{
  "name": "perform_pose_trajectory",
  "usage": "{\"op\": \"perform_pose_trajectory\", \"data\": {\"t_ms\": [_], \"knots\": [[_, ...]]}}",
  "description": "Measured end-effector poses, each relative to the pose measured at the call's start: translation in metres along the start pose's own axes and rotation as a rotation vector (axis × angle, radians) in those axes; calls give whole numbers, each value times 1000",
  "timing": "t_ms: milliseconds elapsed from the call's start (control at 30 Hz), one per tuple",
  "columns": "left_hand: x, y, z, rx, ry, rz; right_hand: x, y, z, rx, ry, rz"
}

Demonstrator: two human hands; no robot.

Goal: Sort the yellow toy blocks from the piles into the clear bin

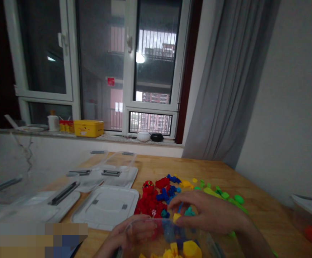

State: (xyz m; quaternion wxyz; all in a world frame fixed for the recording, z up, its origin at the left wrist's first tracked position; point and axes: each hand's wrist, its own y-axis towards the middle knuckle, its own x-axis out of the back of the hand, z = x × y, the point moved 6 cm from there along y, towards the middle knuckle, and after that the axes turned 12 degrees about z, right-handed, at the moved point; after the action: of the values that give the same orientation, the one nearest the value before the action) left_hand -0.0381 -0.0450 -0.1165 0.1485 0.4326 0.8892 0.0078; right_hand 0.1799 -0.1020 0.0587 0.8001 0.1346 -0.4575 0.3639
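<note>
While the right hand [203,212] reaches over a clear container [204,238], its thumb and fingers are nearly closed on a small yellow piece [176,218], which sits pinched near the thumb tip. To the left of that pinch, the left hand [136,229] lies along the side of the container with its fingers extended; whether it grips the wall cannot be told.

Below the pinch, on the near side, more yellow pieces [190,249] lie inside the container. Just beyond the fingertips are blue pieces [166,194], with a heap of red toys [146,202] to their left. A teal piece [189,211] shows beneath the right palm, and green pieces [225,195] trail away behind the hand and to its right.

Farther left of the grip, a white lid [107,209] with grey patches lies flat on the wooden table [269,218]. Well off to the right stands a bin [299,215] with something orange-red inside. Far beyond the hands, a yellow box [88,128], a white pot [143,136] and a black pot [156,137] stand on the windowsill, left of a grey curtain [220,89].
</note>
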Motion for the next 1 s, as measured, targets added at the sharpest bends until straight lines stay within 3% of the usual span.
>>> {"op": "perform_pose_trajectory", "data": {"t_ms": [133, 333, 467, 700, 1000], "knots": [[-9, -5, -7, -8, 56, 38, -11, -6, 10, -55, -40, 93], [-3, -9, -12, -20, 107, -74, -16, -10, 17, -63, -85, 119], [9, -8, -6, 7, 179, -76, -19, -9, 16, -53, -92, 128], [15, -2, 14, -80, 32, -26, -17, -11, 15, -130, -74, 126], [21, -8, 12, -42, 107, -150, -24, -5, 5, -130, -111, 111]]}}
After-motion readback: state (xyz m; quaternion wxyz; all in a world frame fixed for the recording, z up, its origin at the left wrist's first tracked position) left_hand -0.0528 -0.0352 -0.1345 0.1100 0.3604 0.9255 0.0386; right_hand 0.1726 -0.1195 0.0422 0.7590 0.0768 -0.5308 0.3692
